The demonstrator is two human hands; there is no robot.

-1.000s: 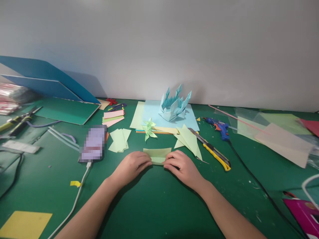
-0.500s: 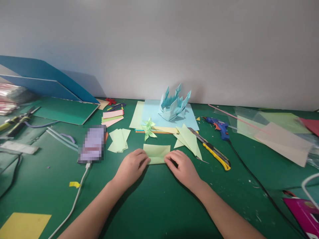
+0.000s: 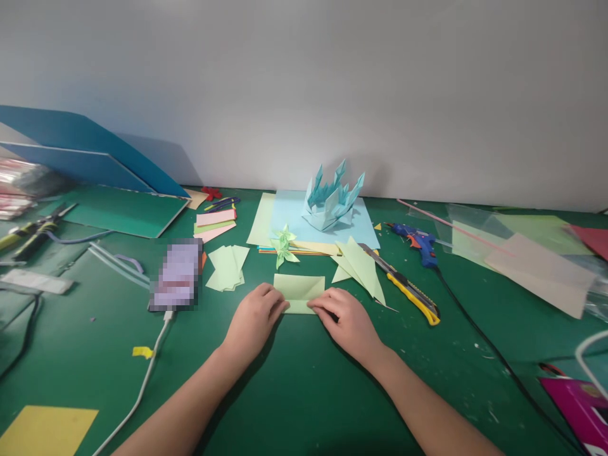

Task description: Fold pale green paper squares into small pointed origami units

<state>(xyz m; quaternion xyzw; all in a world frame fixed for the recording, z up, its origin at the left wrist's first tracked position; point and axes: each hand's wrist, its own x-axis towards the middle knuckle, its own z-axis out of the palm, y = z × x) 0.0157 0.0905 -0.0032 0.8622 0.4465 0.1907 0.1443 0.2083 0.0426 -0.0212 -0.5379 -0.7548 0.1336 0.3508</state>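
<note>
A small light green sheet of paper point(image 3: 299, 288) lies on the green tabletop between my hands, its near edge folded up in a strip. My left hand point(image 3: 255, 316) pinches the left end of that fold, fingers pressed together. At the right end, my right hand point(image 3: 346, 320) grips the fold between thumb and fingers. Just beyond the sheet stands a light green folded paper star flower point(image 3: 285, 246). Light green paper pieces point(image 3: 227, 267) lie beyond my left hand, and folded green paper triangles point(image 3: 361, 269) lie beyond my right.
A blue origami piece with upright points point(image 3: 330, 202) rests on stacked paper sheets point(image 3: 285, 215). To the right are a yellow utility knife point(image 3: 413, 294) and a blue glue gun point(image 3: 415, 240) with its black cord. On the left lie a phone point(image 3: 175, 275) on a white cable and pliers point(image 3: 40, 231).
The near edge of the green paper now shows as a folded strip. My right fingers have slid slightly left along it; my left hand has barely moved.
</note>
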